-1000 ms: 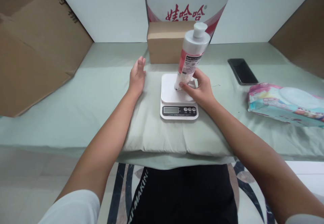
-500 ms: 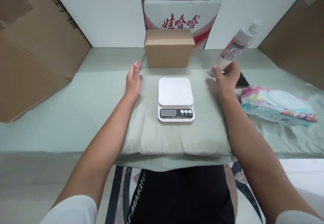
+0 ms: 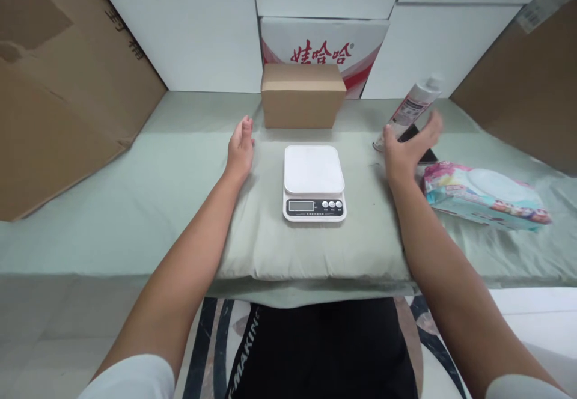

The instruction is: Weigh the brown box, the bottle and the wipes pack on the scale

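Fingers [image 3: 430, 127] of right hand [image 3: 406, 152], blurred, spread loose, hide bottle [image 3: 408, 110] base.

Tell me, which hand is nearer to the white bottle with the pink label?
The right hand. It is open, just in front of the leaning bottle, close to its lower part; contact is unclear. The left hand lies flat on the pillow, far across the scale.

Single head view, looking forward-down, close over scale [image 3: 314, 176].
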`<action>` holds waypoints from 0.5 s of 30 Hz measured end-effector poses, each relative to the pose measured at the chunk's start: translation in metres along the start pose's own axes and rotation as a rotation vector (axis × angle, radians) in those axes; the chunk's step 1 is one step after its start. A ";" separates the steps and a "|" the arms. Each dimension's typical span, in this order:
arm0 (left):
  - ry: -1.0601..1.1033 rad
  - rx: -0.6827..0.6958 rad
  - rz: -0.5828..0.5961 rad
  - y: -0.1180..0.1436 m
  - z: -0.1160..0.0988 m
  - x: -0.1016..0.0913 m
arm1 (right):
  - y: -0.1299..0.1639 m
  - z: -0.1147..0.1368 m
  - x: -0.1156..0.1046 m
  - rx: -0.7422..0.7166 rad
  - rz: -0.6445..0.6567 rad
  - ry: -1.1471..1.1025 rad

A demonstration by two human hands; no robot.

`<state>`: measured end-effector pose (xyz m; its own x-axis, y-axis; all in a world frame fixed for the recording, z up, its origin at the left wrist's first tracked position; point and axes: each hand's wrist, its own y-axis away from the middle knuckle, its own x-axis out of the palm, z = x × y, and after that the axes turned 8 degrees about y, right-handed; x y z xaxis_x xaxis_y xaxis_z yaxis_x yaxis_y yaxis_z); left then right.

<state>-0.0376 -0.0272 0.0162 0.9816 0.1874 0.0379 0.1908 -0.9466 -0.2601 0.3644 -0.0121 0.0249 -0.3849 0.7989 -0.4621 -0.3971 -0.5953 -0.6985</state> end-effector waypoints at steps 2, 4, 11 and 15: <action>-0.001 0.006 0.041 -0.003 0.002 0.004 | 0.005 0.022 -0.008 -0.174 -0.072 -0.040; -0.004 -0.009 0.087 -0.008 0.005 0.009 | 0.011 0.045 -0.001 -0.239 0.030 -0.195; 0.039 -0.095 0.140 -0.038 0.017 0.021 | -0.001 0.090 0.103 0.212 0.630 -0.614; 0.032 -0.119 0.160 -0.047 0.007 0.028 | -0.003 0.092 0.125 0.092 0.634 -0.662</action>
<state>-0.0194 0.0243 0.0228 0.9990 0.0253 0.0363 0.0305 -0.9883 -0.1494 0.2407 0.0819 0.0199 -0.9402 0.1259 -0.3166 -0.0031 -0.9323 -0.3617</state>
